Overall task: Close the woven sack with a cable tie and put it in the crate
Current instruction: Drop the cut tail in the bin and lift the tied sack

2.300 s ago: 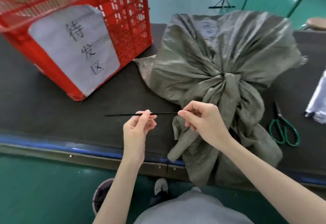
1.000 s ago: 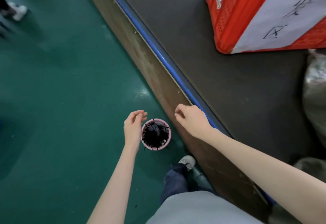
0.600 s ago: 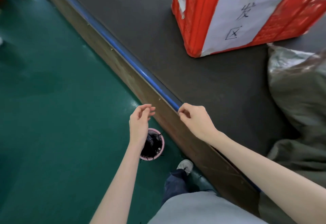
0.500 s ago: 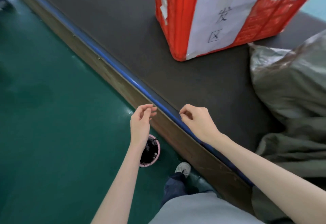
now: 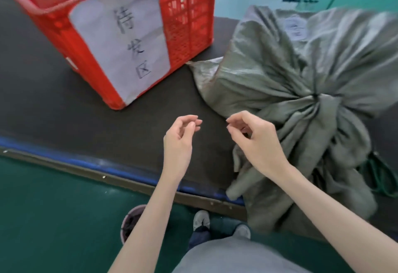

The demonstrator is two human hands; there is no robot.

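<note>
- Both hands, left (image 5: 179, 141) and right (image 5: 257, 141), hover over the bench (image 5: 64, 109), grips narrow, apparently empty.
- Risk: sack (image 5: 301, 92) overhangs the edge; lifted carelessly toward the crate (image 5: 183, 25), it may slip.

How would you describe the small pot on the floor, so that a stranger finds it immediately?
Start at the red crate on the dark table, then look down past the table's blue edge to the green floor. The pot stands there, partly hidden by the left forearm; only it has a pink rim with dark contents.
</note>
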